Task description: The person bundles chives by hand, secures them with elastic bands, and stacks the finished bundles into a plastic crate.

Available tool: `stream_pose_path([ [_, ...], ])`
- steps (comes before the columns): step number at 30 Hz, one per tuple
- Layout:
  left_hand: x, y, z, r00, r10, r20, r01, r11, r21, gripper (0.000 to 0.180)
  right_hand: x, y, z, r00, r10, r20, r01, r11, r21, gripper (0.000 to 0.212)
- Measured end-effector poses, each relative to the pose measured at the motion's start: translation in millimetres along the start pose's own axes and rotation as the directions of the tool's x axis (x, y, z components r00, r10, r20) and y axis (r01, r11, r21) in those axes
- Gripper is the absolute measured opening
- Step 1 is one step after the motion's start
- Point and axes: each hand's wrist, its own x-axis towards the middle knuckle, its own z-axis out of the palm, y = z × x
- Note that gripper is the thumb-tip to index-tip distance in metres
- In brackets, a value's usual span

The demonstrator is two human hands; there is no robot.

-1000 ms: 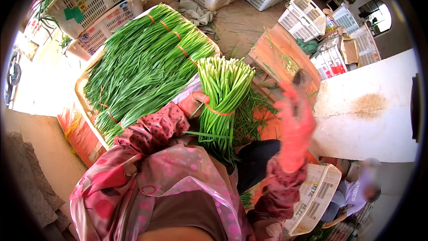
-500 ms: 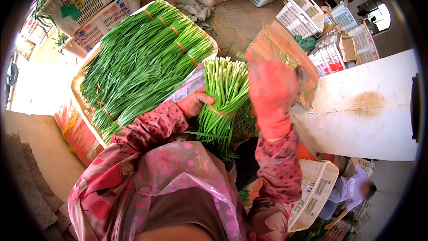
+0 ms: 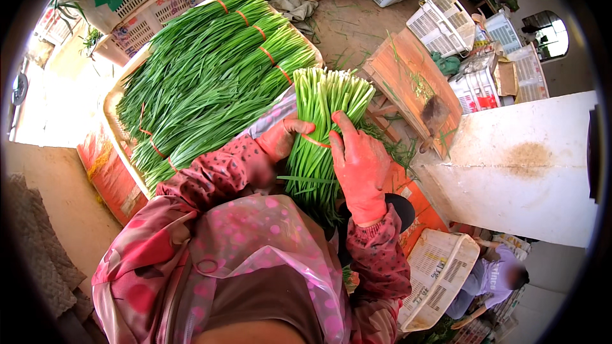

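An orange band (image 3: 317, 143) circles a bundle of garlic chives (image 3: 312, 169), whose pale cut ends point away from me. My left hand (image 3: 280, 139), in a reddish glove, grips the bundle's left side with the thumb close to the band. On the right side, my right hand (image 3: 362, 169), in a matching glove, has its fingertips pressed on the stems at the band. Its other fingers are partly hidden. Beyond my left arm, a shallow tray (image 3: 119, 146) holds several banded chive bundles (image 3: 210, 76) laid side by side.
A wooden board (image 3: 408, 67) with chive scraps and a dark, flat tool (image 3: 435, 114) stands ahead right, beside a white panel (image 3: 516, 165). Plastic crates (image 3: 440, 22) line the far side. Behind right, a person (image 3: 494, 277) bends near another crate (image 3: 440, 274).
My right hand has come down and toward me from beside the bundle's cut ends, onto its right side at the band. The left hand still holds the bundle.
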Motion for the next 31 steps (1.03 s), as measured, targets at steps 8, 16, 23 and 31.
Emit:
stream_pose_path([
  [8,1,-3,-7,1.0,-0.016,-0.013,0.017,1.0,0.025,0.06,-5,12,20,0.998,0.004,-0.066,0.015,0.962,0.273,0.027],
  [16,1,-6,-15,1.0,-0.014,-0.016,0.016,0.991,0.133,0.064,-12,3,34,0.965,0.261,-0.022,-0.207,0.812,0.545,0.018],
  [23,0,-4,-18,0.998,0.056,0.038,-0.06,0.992,0.108,0.072,8,-9,20,0.953,-0.005,-0.302,0.114,0.932,0.345,0.013],
  [31,-4,7,-8,0.999,0.044,0.01,-0.044,0.997,0.058,0.088,25,0,21,0.944,-0.144,-0.295,0.161,0.986,0.034,0.015],
])
